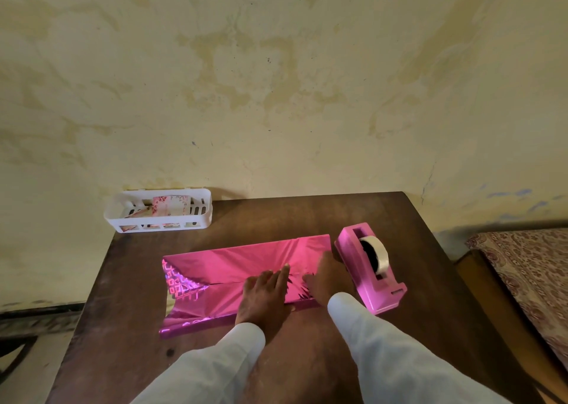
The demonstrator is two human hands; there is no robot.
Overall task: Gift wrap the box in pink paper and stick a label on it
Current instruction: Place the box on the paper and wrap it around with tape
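The pink paper (233, 259) lies at the middle of the brown wooden table (276, 213), folded into a long flat package with two flaps meeting along a seam that runs left to right; the box is not visible, and whether it sits beneath the flaps cannot be told; at the left end the paper opens and shows a shiny patterned face (179, 283). The left hand (264, 293) rests palm down on the near flap, fingers straight and together, fingertips reaching the seam; the right hand (327, 277) is just beside it, apart from it, arched over the right end of the paper with its fingers bent down onto the seam; whether those fingers pinch anything cannot be told. Both forearms wear white sleeves (384, 351). A pink tape dispenser (384, 293) stands just right of the paper, near the right hand; a white tape roll (381, 254) sits in it. A white slotted basket (203, 216) rests at the far left corner of the table, against the stained wall (276, 81); a floral card (170, 205) stands upright inside it. A patterned cloth (528, 274) covers furniture to the right of the table.
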